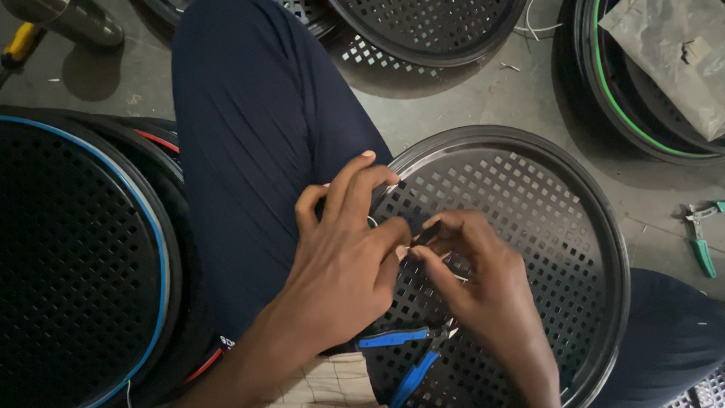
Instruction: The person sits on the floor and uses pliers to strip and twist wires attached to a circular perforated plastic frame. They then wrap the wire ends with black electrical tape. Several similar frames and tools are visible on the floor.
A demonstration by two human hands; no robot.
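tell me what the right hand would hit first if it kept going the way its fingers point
The right hand points up-left, fingertips pinching a small dark piece over the perforated black tray. Going straight on, it would likely meet the left hand first; they look nearly touching, though depth is unclear.

Glossy black perforated plastic tray (559, 196); matt navy cloth trousers (242, 136).
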